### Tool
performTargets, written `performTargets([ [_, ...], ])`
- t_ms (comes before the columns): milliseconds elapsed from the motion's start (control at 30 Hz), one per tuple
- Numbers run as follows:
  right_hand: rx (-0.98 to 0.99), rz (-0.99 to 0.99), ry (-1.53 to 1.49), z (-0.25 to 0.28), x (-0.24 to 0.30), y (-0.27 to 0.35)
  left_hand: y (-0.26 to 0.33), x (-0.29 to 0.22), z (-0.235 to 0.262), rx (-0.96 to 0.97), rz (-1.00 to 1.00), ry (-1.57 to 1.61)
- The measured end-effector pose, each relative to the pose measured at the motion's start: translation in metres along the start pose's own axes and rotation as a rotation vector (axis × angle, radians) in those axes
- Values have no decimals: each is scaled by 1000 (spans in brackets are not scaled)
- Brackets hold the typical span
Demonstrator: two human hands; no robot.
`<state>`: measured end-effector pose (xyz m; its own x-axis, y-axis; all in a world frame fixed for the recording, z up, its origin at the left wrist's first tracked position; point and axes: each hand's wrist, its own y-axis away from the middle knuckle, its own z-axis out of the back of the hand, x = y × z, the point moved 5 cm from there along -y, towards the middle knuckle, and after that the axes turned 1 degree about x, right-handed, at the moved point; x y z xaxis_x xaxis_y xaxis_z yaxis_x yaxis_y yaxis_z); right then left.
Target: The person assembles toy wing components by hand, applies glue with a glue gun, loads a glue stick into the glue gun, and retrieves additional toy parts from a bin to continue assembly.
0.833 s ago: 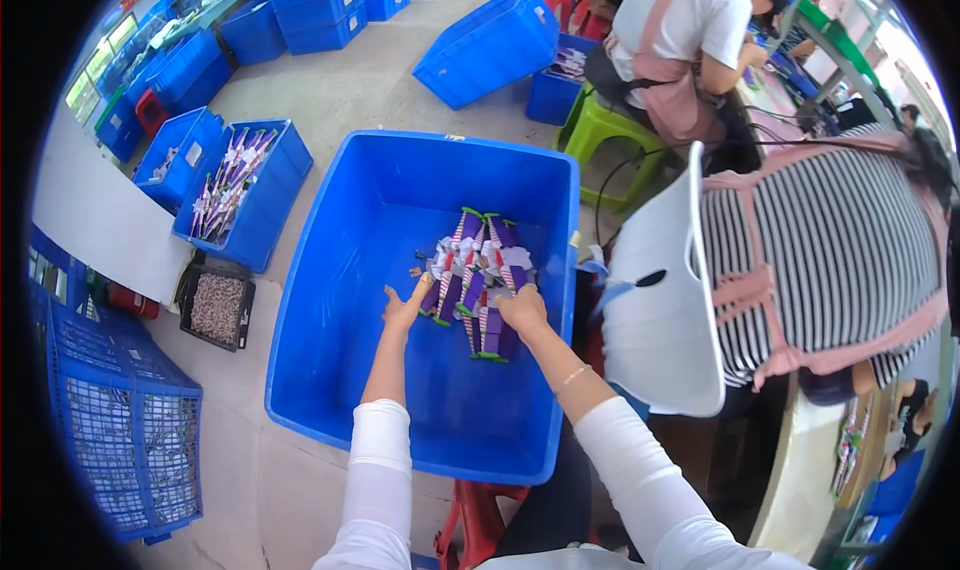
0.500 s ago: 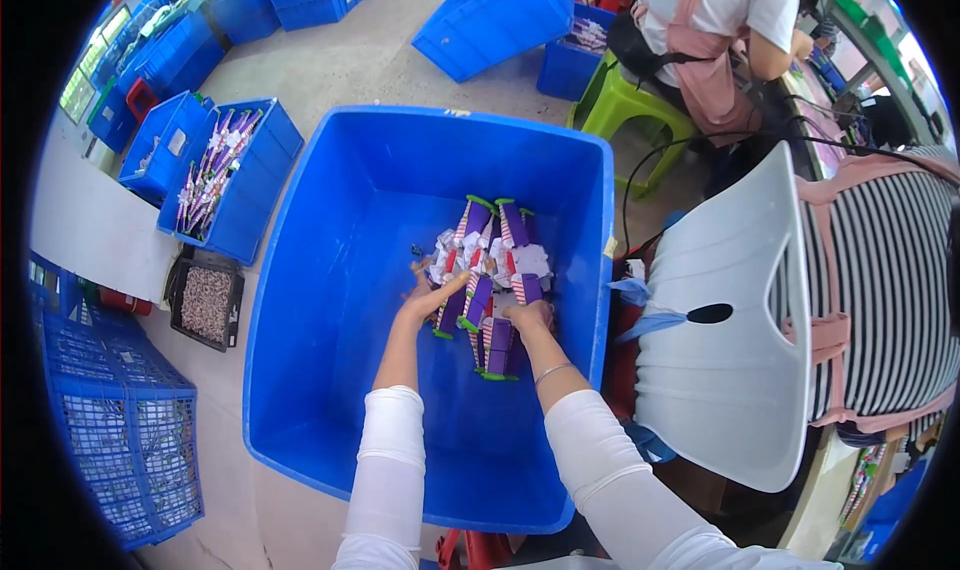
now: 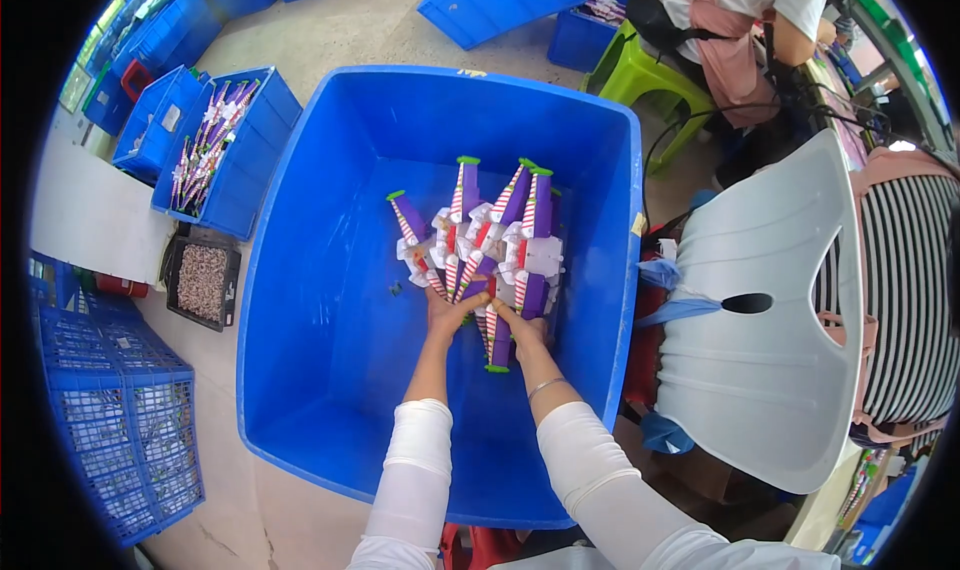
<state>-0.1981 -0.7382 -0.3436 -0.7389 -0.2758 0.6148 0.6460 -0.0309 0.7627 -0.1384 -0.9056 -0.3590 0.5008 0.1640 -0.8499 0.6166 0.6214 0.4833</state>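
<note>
Overlapping toys (image 3: 485, 240) hiding fingertips of both hands (image 3: 490, 315) in bin (image 3: 320, 270)

Fingertips of both hands (image 3: 490, 315) hidden under the toy bundle (image 3: 485, 240).

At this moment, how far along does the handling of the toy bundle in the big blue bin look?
Done: a fanned bundle of purple, striped toys lies on the floor of the big blue bin. In hand: the left hand and right hand both grip its near end. Left: the bin holds little else, while a smaller blue crate beside it holds more such toys.
</note>
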Motion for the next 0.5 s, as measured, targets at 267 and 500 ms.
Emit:
performTargets([
  [267,348,45,-243,-1,-4,-3,6,17,-11,221,314,141],
  [500,281,243,-148,-7,-14,-8,3,33,-30,212,324,435],
])
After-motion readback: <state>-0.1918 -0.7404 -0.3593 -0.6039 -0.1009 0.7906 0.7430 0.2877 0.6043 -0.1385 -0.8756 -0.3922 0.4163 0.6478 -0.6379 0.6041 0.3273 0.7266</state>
